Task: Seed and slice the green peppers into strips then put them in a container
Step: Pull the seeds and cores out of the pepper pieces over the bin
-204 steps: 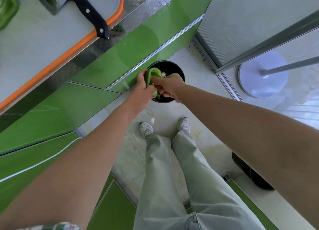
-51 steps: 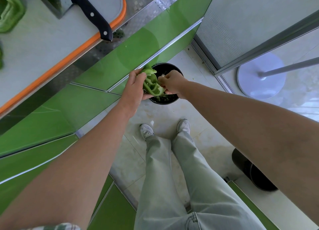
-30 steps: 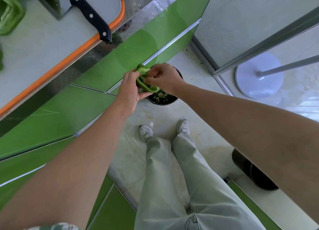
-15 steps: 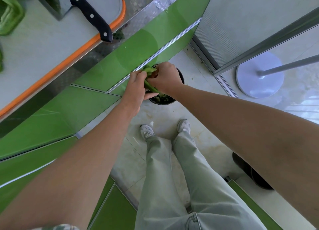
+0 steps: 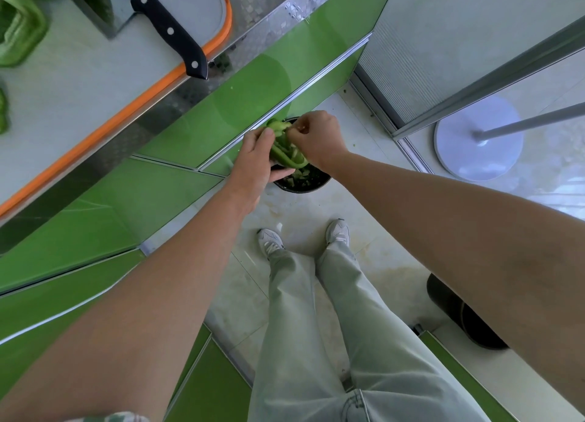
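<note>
Pepper: the green pepper piece (image 5: pixel 286 151) was off the counter (image 5: pixel 253 0), held in the air right over the black bin (image 5: pixel 316 185) on the floor, hollow side turned toward the right grip.
Left grip: the left grip (image 5: pixel 256 165) cradled the pepper from below and behind, with its fingers curled round the outer wall and the thumb up near the top rim.
Right grip: the right grip (image 5: pixel 319 140) was clenched in a pinch at the pale inside of the pepper's top end. Ribs or seeds? Too small to tell.
Handling: light and hollow, with a waxy skin that was probably slick. The wall looked crisp enough to crack under a hard squeeze, while the pith should tear away softly.
Where to hold: the thick outer wall, broadly and gently, leaving the inside open for plucking.
Bin: green and pale scraps lay inside.
On the counter: another hollowed pepper (image 5: pixel 20 29) sat on the cutting board (image 5: pixel 95 79), and the black-handled knife (image 5: pixel 171 30) lay across the board's orange edge.
Stage: seeding, by the look of it, with this piece not yet sliced.
</note>
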Demonstrator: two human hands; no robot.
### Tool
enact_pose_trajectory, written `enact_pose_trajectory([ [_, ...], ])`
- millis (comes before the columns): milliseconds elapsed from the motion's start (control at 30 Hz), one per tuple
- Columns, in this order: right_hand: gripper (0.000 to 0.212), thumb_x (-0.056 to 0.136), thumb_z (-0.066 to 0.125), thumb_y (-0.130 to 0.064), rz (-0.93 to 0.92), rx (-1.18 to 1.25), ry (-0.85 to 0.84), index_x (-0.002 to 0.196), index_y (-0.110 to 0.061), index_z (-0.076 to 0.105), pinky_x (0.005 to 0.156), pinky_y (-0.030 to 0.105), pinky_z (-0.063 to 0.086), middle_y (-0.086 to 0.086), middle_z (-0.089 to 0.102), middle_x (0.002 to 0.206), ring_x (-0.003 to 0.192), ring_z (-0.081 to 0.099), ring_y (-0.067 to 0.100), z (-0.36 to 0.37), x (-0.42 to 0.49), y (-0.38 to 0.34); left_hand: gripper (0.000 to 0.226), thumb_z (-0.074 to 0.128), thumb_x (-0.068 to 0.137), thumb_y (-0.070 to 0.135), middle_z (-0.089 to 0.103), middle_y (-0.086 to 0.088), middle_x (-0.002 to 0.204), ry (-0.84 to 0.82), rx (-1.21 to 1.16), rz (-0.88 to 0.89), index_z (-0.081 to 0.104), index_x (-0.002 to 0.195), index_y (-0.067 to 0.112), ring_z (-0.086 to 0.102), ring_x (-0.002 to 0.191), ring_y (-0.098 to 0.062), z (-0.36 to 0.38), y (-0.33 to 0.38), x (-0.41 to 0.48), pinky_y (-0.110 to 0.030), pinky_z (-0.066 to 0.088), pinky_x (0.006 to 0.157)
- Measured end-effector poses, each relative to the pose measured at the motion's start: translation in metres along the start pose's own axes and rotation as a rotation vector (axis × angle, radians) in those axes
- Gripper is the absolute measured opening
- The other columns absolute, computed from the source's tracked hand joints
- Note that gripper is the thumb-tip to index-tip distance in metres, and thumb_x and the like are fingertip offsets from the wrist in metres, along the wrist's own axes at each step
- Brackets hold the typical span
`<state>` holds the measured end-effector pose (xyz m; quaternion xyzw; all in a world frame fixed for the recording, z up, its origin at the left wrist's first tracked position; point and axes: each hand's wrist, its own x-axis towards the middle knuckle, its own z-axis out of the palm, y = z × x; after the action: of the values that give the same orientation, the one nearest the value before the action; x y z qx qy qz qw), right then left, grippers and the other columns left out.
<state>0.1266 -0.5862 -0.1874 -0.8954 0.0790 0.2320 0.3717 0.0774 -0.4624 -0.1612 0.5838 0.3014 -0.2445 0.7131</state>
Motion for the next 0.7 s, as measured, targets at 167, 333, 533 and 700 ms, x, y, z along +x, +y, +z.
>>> enact_pose_trajectory([
  [167, 0.026, 0.091, 0.057, -0.021, 0.065, -0.020, 0.026, 0.089, 0.001, 0.070, 0.043, 0.011, 0.030, 0.002, 0.058, 0.075, 0.054, 0.044, 0.005, -0.010, 0.004, 0.013, 0.034, 0.037, 0.105, 0.029, 0.058, -0.023, 0.124, 0.065, -0.017, -0.040, 0.049, 0.127, 0.005, 0.067, 0.104, -0.031, -0.009, 0.001, 0.004, -0.039, 0.060, 0.076],
  [333, 0.017, 0.086, 0.065, -0.025, -0.069, 0.124, -0.159, 0.098, -0.013, 0.069, 0.063, 0.011, 0.040, -0.004, 0.065, 0.091, 0.078, 0.056, 0.003, -0.010, -0.009, 0.005, 0.031, 0.037, 0.105, 0.029, 0.060, -0.023, 0.119, 0.079, -0.013, -0.072, 0.055, 0.118, 0.007, 0.069, 0.098, -0.030, -0.010, 0.002, 0.003, -0.038, 0.060, 0.072],
  [533, 0.021, 0.080, 0.069, -0.030, -0.050, 0.058, -0.077, 0.089, -0.016, 0.056, 0.057, 0.018, 0.038, -0.007, 0.053, 0.077, 0.071, 0.049, 0.010, 0.000, -0.006, -0.006, 0.030, 0.033, 0.107, 0.027, 0.063, -0.017, 0.103, 0.023, 0.026, -0.065, 0.061, 0.103, 0.015, 0.071, 0.086, -0.025, -0.005, 0.005, -0.001, -0.038, 0.060, 0.073],
  [700, 0.022, 0.081, 0.065, -0.034, 0.000, -0.039, -0.083, 0.079, -0.014, 0.056, 0.052, 0.019, 0.038, -0.006, 0.048, 0.068, 0.062, 0.045, 0.008, -0.001, -0.006, -0.013, 0.031, 0.033, 0.107, 0.028, 0.063, -0.018, 0.113, 0.037, 0.031, -0.037, 0.056, 0.117, 0.009, 0.071, 0.092, -0.026, -0.002, 0.002, -0.001, -0.036, 0.060, 0.072],
])
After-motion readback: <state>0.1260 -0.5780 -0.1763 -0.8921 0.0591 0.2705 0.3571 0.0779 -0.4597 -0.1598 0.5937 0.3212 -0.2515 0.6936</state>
